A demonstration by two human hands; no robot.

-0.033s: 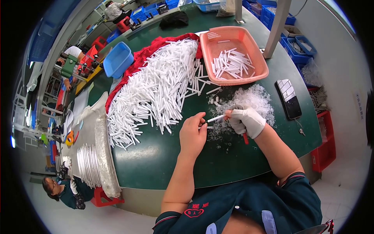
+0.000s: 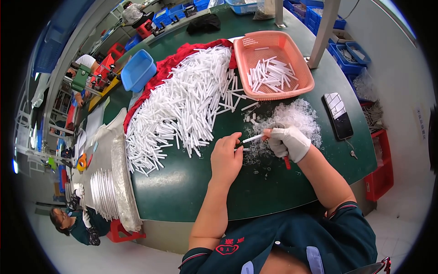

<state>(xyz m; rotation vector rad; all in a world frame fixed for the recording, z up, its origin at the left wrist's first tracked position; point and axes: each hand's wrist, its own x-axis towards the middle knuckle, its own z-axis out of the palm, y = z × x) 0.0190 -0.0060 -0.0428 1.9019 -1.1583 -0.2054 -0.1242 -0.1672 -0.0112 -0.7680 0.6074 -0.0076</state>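
Note:
My right hand (image 2: 288,140), in a white glove with bare fingertips, pinches a slim white tube (image 2: 253,138) that points left toward my other hand. A red-handled tool (image 2: 287,163) sticks out below its palm; its working end is hidden. My bare left hand (image 2: 226,157) is closed, with another white tube (image 2: 245,150) projecting from between its thumb and fingers. Beneath and beyond the right hand lies a heap of clear plastic rings and scraps (image 2: 301,116). To the left, a large pile of white tubes (image 2: 182,105) rests on a red cloth (image 2: 163,68).
An orange basket (image 2: 305,77) with several white tubes stands at the far side of the green table (image 2: 173,196). A phone (image 2: 338,116) and a key (image 2: 353,154) lie right. A blue bin (image 2: 138,71) stands far left. A co-worker (image 2: 73,221) handles rods at lower left.

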